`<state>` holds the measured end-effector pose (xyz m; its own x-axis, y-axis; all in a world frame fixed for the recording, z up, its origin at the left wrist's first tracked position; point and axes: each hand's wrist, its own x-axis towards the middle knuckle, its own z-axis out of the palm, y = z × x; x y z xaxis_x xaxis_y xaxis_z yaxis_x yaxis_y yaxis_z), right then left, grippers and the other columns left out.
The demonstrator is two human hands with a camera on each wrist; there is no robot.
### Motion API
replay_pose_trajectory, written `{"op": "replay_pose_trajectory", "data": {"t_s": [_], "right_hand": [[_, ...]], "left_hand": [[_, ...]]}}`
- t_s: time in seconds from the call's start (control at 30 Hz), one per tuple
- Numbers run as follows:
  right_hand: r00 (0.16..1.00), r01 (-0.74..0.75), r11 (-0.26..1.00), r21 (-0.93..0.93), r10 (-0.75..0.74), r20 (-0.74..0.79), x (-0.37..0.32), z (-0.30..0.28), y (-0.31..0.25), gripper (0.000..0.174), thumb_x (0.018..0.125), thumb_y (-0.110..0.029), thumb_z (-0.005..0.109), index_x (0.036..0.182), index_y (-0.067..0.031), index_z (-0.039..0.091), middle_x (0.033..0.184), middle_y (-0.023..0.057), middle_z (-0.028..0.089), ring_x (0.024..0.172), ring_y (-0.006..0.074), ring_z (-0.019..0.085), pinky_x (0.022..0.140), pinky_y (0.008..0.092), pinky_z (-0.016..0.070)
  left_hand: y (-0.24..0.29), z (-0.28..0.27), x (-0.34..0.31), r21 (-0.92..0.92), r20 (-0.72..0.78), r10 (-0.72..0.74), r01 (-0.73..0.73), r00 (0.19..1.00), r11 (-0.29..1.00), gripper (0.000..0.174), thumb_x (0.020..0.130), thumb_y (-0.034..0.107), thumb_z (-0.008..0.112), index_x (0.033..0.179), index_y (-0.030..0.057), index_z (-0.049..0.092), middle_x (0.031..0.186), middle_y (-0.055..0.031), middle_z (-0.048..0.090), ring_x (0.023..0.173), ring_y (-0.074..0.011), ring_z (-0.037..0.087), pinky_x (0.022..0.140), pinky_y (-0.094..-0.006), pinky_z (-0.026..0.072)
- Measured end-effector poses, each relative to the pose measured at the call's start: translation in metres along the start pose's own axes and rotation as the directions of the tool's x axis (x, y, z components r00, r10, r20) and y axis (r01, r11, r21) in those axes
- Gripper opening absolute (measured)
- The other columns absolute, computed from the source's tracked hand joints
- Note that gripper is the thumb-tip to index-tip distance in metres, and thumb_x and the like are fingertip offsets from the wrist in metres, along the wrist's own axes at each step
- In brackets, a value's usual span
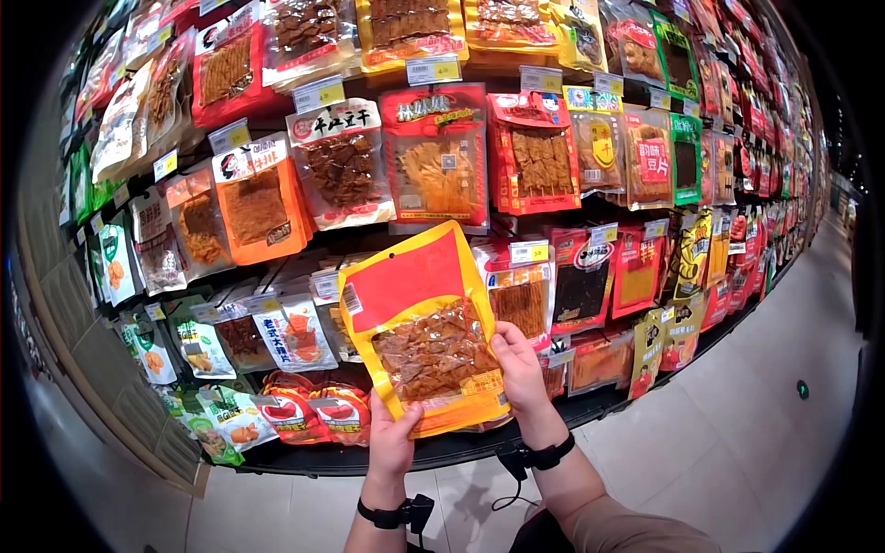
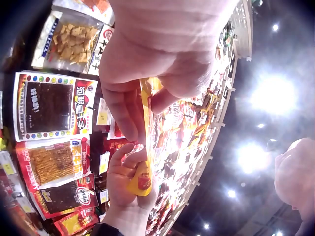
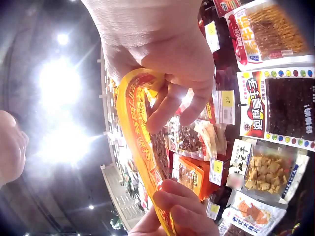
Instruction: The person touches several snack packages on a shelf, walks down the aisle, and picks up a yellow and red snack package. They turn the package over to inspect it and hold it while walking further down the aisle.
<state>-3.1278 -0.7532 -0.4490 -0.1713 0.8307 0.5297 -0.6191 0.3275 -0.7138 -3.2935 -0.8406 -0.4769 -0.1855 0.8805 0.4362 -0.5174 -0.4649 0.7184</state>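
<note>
A yellow and red snack package (image 1: 433, 346) with a clear window of brown pieces is held up before the shelf, tilted slightly. The left hand (image 1: 392, 441) pinches its lower left edge, thumb on the near face. At the right edge, the right hand (image 1: 521, 373) grips it with the thumb in front. In the left wrist view the package (image 2: 147, 123) appears edge-on between the left hand (image 2: 162, 54) and the right hand (image 2: 129, 189). The right wrist view has the package (image 3: 140, 132) bowed below the right hand (image 3: 157, 54), with the left hand (image 3: 184, 211) at its far end.
Rows of hanging snack packets, such as a red one (image 1: 435, 157) and an orange one (image 1: 260, 203), fill the rack behind the package. Price tags (image 1: 433, 70) line the rails. Pale floor tiles (image 1: 682, 470) lie below and to the right of the rack.
</note>
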Motion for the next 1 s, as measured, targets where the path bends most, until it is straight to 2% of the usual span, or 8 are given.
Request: {"op": "replay_pose_trajectory", "data": {"t_s": [0.17, 0.27, 0.53, 0.6, 0.73, 1.0], "right_hand": [[1.0, -0.014, 0.999, 0.053, 0.015, -0.006, -0.002, 0.007, -0.01, 0.02, 0.095, -0.015, 0.041, 0.11, -0.0023, 0.048, 0.101, 0.0038, 0.057, 0.094, 0.0087, 0.053, 0.084, 0.0237, 0.0419], [1.0, 0.019, 1.0, 0.002, -0.019, -0.013, -0.001, 0.003, -0.004, 0.02, 0.095, -0.015, 0.042, 0.109, -0.0023, 0.048, 0.101, 0.0035, 0.057, 0.093, 0.0086, 0.053, 0.084, 0.0239, 0.0422], [0.999, -0.034, 0.999, 0.024, 0.034, -0.017, -0.002, 0.011, -0.007, 0.022, 0.095, -0.014, 0.04, 0.112, -0.0011, 0.048, 0.102, 0.0033, 0.056, 0.094, 0.0075, 0.052, 0.084, 0.0229, 0.0414], [0.999, -0.027, 0.999, 0.017, 0.027, -0.017, -0.002, 0.01, -0.004, 0.021, 0.095, -0.015, 0.041, 0.11, -0.0021, 0.048, 0.103, 0.0047, 0.058, 0.095, 0.01, 0.054, 0.084, 0.0254, 0.043], [1.0, -0.001, 1.0, -0.013, 0.001, -0.008, 0.0, 0.009, 0.001, 0.021, 0.095, -0.015, 0.041, 0.111, -0.0021, 0.047, 0.103, 0.0049, 0.058, 0.095, 0.01, 0.054, 0.084, 0.0253, 0.0431], [1.0, -0.027, 0.999, 0.045, 0.027, 0.005, -0.004, 0.011, 0.001, 0.021, 0.095, -0.014, 0.04, 0.11, -0.0017, 0.047, 0.103, 0.0054, 0.058, 0.095, 0.0107, 0.055, 0.084, 0.0256, 0.0443]], "left_hand": [[-0.004, -0.001, 0.002, -0.036, -0.02, -0.025, 0.025, 0.999, 0.999, 0.051, 0.082, -0.006, 0.05, 0.128, 0.0071, 0.032, 0.123, -0.0085, 0.045, 0.114, -0.02, 0.045, 0.097, -0.0336, 0.0364], [-0.006, -0.001, 0.001, -0.056, -0.012, -0.031, 0.03, 0.999, 0.998, 0.052, 0.082, -0.006, 0.05, 0.129, 0.0073, 0.032, 0.124, -0.0086, 0.045, 0.115, -0.0203, 0.045, 0.098, -0.0342, 0.0358], [-0.005, -0.003, 0.001, -0.056, -0.005, -0.016, 0.016, 1.0, 0.998, 0.054, 0.082, -0.006, 0.05, 0.131, 0.0074, 0.03, 0.126, -0.0087, 0.044, 0.116, -0.0205, 0.044, 0.1, -0.0353, 0.0342], [-0.003, -0.005, 0.001, -0.052, -0.006, -0.015, 0.015, 1.0, 0.999, 0.054, 0.082, -0.006, 0.049, 0.131, 0.0073, 0.03, 0.126, -0.0088, 0.044, 0.117, -0.0207, 0.044, 0.1, -0.0353, 0.0342], [-0.001, -0.007, 0.001, -0.049, -0.006, -0.01, 0.01, 1.0, 0.999, 0.053, 0.082, -0.007, 0.048, 0.13, 0.0069, 0.03, 0.126, -0.0091, 0.044, 0.117, -0.0211, 0.044, 0.1, -0.0358, 0.0343], [0.002, -0.006, -0.002, -0.059, 0.003, -0.004, 0.004, 1.0, 0.998, 0.052, 0.083, -0.007, 0.048, 0.129, 0.0064, 0.031, 0.125, -0.0092, 0.045, 0.117, -0.0209, 0.044, 0.1, -0.0359, 0.0343]]}}
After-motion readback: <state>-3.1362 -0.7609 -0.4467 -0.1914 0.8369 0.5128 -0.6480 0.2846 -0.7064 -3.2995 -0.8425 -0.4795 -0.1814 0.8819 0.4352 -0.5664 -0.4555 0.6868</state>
